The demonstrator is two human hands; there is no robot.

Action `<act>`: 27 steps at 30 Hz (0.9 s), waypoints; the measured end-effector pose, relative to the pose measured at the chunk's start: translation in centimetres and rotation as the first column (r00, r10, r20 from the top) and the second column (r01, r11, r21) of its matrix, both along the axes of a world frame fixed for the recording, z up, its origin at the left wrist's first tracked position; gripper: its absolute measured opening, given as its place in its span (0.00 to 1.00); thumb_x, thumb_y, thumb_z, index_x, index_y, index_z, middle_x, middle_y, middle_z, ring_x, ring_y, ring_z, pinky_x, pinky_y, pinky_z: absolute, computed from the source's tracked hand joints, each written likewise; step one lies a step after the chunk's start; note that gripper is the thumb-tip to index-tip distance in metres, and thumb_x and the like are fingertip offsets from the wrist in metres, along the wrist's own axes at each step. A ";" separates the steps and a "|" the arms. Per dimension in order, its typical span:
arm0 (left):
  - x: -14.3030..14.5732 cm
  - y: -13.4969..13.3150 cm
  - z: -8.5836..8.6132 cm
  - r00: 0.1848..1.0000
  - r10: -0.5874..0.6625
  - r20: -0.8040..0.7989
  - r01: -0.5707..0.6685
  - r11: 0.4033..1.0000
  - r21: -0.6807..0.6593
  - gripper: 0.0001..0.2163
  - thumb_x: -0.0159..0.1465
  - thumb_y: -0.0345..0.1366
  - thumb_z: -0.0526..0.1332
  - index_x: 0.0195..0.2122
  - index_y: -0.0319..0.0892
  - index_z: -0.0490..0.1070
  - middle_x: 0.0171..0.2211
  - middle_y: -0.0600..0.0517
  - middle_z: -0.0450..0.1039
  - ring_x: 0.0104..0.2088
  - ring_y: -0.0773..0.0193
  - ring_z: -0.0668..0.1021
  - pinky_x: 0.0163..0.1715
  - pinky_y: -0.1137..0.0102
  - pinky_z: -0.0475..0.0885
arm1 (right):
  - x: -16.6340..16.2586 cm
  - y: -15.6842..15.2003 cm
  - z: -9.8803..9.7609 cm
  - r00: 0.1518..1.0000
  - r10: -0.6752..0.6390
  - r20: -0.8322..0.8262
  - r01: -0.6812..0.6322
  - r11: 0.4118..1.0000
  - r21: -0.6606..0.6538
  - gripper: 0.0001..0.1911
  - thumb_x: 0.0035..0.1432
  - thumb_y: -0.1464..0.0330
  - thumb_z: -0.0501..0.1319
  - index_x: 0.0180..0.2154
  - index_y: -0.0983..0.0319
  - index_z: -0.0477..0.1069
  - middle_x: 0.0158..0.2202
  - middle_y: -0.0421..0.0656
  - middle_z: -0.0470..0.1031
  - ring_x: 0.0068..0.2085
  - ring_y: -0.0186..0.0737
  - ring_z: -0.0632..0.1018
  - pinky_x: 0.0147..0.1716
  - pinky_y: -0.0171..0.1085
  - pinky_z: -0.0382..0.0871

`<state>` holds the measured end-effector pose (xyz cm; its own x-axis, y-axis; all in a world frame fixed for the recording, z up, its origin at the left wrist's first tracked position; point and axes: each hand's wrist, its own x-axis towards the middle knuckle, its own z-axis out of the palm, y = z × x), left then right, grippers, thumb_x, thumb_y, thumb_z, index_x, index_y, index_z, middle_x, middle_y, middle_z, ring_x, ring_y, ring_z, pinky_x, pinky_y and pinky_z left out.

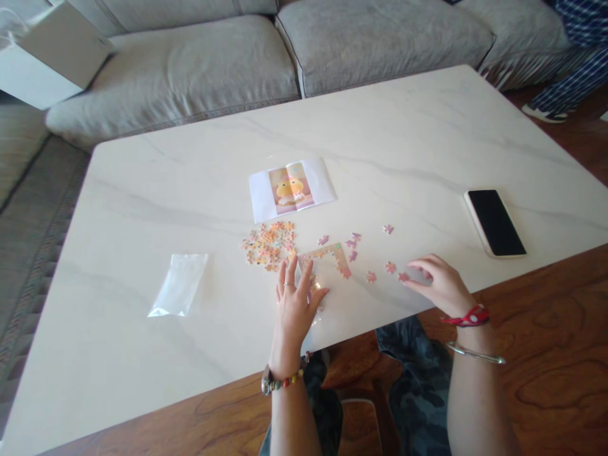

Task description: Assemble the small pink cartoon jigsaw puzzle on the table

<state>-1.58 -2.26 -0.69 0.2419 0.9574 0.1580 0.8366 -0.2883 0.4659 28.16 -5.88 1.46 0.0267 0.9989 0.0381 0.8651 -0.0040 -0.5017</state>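
Note:
My left hand (295, 303) lies over the left side of a partly joined puzzle border (340, 256), fingers spread, hiding part of it. My right hand (439, 282) is near the table's front edge, thumb and forefinger apart. At its thumb tip is a pink puzzle piece (403, 277); whether the thumb touches it I cannot tell. Two more loose pieces, one pink (390, 267) and one pinkish (371, 277), lie to the left of that hand. A heap of orange and yellow puzzle pieces (270, 244) sits beyond my left hand. Several purple pieces (352, 244) are scattered right of the border.
A creased picture sheet (260, 193) with a yellow character lies behind the heap. On the marble-patterned table (142, 209) are a clear plastic bag (179, 285) at left and a phone (496, 221) at right. Behind stand a grey sofa (199, 69) and a person's checked trouser leg (570, 79).

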 end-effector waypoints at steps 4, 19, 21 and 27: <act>0.2 0.1 0.0 1.000 -0.016 -0.006 0.016 1.000 0.007 0.24 0.58 0.43 0.57 0.56 0.47 0.56 0.59 0.42 0.50 0.61 0.47 0.48 0.54 0.49 0.55 | -1.9 0.6 0.0 0.998 0.070 -0.007 -0.070 0.996 -0.050 0.06 0.52 0.67 0.56 0.30 0.60 0.71 0.26 0.42 0.67 0.25 0.35 0.69 0.27 0.35 0.65; 1.2 -0.7 1.0 1.000 -0.002 -0.001 0.002 1.000 0.020 0.25 0.58 0.43 0.56 0.56 0.49 0.55 0.60 0.43 0.49 0.61 0.47 0.49 0.53 0.48 0.55 | -2.0 0.5 -0.6 0.977 -0.145 -0.159 0.146 0.989 -0.005 0.06 0.51 0.70 0.54 0.30 0.61 0.69 0.28 0.44 0.75 0.30 0.39 0.75 0.33 0.39 0.68; 1.5 -0.8 1.0 1.000 -0.005 0.002 0.005 1.000 0.015 0.24 0.58 0.43 0.56 0.56 0.49 0.55 0.60 0.44 0.49 0.61 0.47 0.49 0.53 0.48 0.56 | -2.1 0.5 -0.7 0.962 -0.195 -0.191 0.197 0.980 -0.006 0.05 0.50 0.69 0.55 0.29 0.61 0.69 0.28 0.43 0.75 0.29 0.39 0.75 0.33 0.39 0.69; 2.0 -0.7 1.0 1.000 0.001 0.002 -0.001 1.000 0.022 0.23 0.58 0.42 0.57 0.55 0.46 0.58 0.59 0.42 0.50 0.60 0.46 0.49 0.54 0.48 0.55 | -3.1 0.6 0.1 0.784 -0.375 -0.495 0.277 0.925 -0.261 0.11 0.48 0.62 0.58 0.31 0.62 0.69 0.27 0.44 0.76 0.28 0.39 0.76 0.28 0.38 0.71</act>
